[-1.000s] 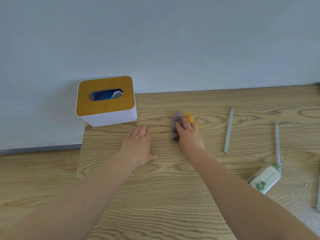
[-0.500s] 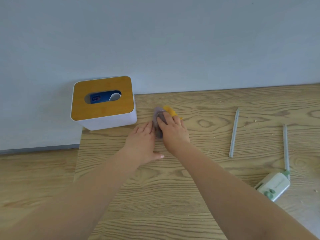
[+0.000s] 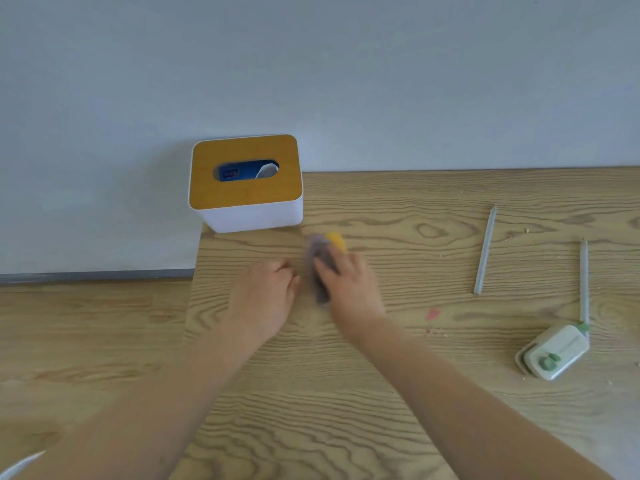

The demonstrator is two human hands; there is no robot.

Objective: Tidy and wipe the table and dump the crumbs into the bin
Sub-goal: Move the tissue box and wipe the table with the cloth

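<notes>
While my right hand (image 3: 349,289) presses a blurred grey-and-yellow cloth (image 3: 323,258) at frame centre on the table (image 3: 398,393), my left hand (image 3: 265,296) rests beside it, fingers curled, holding nothing.

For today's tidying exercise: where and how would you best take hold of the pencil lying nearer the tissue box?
Probably pinch the nearer pencil around mid-shaft, coming straight down from above with fingers across its width. It lies flat on the table, long and thin, with bare wood on both sides, apart from the other pencil.

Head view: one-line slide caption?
Right hand wipes wood-grain table with grey-and-yellow sponge; left hand rests beside it.
</notes>
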